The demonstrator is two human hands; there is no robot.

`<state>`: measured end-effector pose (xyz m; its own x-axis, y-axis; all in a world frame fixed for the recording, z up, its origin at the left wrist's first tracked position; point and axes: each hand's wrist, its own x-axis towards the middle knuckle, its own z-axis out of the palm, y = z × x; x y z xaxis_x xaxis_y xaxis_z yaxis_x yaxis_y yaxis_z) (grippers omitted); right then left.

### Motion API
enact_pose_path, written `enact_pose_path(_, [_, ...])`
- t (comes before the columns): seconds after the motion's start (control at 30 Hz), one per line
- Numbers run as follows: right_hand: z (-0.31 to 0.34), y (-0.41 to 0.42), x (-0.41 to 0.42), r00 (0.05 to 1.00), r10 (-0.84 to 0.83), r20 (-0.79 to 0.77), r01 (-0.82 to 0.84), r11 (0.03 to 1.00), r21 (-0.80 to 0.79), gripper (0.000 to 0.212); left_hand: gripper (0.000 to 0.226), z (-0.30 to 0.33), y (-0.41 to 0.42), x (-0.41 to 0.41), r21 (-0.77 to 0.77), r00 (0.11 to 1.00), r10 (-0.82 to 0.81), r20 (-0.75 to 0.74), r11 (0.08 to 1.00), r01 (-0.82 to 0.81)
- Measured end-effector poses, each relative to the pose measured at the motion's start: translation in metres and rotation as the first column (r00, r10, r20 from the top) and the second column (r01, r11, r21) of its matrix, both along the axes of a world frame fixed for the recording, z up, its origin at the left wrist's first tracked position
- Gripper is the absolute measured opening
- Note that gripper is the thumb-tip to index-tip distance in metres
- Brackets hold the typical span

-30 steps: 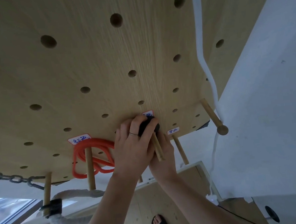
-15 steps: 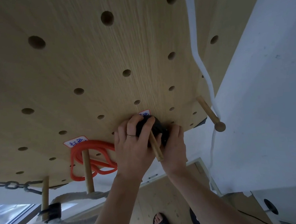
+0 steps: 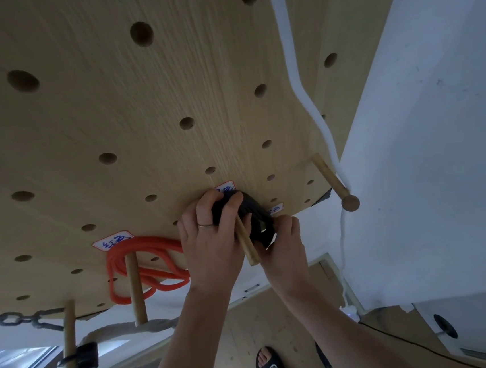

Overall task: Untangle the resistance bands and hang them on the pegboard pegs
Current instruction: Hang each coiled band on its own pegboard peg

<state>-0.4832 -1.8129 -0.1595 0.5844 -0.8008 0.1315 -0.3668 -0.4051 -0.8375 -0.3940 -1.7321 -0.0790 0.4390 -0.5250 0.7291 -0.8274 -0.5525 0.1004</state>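
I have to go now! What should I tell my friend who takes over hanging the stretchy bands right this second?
Left hand: grips the black band at its peg.
Right hand: holds the same band's lower part.
Red band: already looped on its own peg of the pegboard.
Done: red hung. Left: settle the black band on its peg, then let go.

Counts at the pegboard
Two bands: one red resistance band (image 3: 142, 264), one black resistance band (image 3: 254, 221); four wooden pegs (image 3: 135, 289); two bare hands (image 3: 212, 246).
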Motion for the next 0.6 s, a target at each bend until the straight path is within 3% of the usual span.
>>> enact_pose_path(0.1, [-0.005,0.000,0.003,0.997,0.036,-0.062,-0.039,0.998,-0.044,0.015,0.044,-0.001,-0.001,-0.001,0.001,1.000,0.007,-0.007,1.000,-0.007])
enact_pose_path(0.2, [-0.005,-0.001,0.005,0.995,0.038,-0.093,-0.045,0.996,-0.073,0.006,0.043,-0.001,0.000,-0.001,0.006,1.000,0.012,-0.021,1.000,-0.012])
enact_pose_path(0.33, [-0.002,-0.003,0.009,0.997,-0.011,-0.070,0.008,0.999,-0.041,0.002,0.043,-0.002,0.000,-0.002,0.005,1.000,0.014,-0.028,1.000,-0.014])
enact_pose_path(0.47, [-0.009,0.007,0.015,0.996,-0.090,0.010,0.090,0.995,0.039,0.016,0.045,-0.002,-0.001,-0.003,0.007,0.999,0.023,-0.038,1.000,-0.023])
enact_pose_path(0.6, [-0.020,0.020,0.014,0.993,-0.087,0.079,0.082,0.994,0.070,0.008,0.050,-0.003,0.003,-0.001,0.030,1.000,0.007,-0.015,1.000,-0.007])
